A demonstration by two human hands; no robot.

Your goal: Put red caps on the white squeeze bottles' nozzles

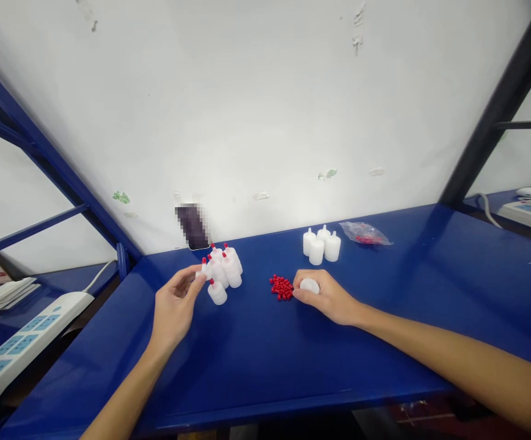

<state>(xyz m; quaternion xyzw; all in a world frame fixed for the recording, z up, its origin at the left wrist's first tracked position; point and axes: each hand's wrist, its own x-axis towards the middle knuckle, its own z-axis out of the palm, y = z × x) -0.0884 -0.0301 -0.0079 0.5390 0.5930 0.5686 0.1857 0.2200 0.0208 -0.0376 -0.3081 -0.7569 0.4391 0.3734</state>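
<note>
On the left, my left hand (176,299) pinches a small white bottle with a red cap (204,269) between thumb and fingers. Right beside it stands a cluster of several white bottles with red-tipped nozzles (231,272). My right hand (329,296) is closed around another white bottle (310,285), whose round flat end faces me; its nozzle is hidden. Just left of those fingers lies a loose pile of small red caps (281,287). Farther back, several white bottles with bare nozzles (316,250) stand upright.
A clear plastic bag (366,234) with red caps in it lies at the back right of the blue table (256,366). A blurred-out phone (193,226) leans on the white wall. A power strip (31,342) is at the left, past a blue metal frame (63,177).
</note>
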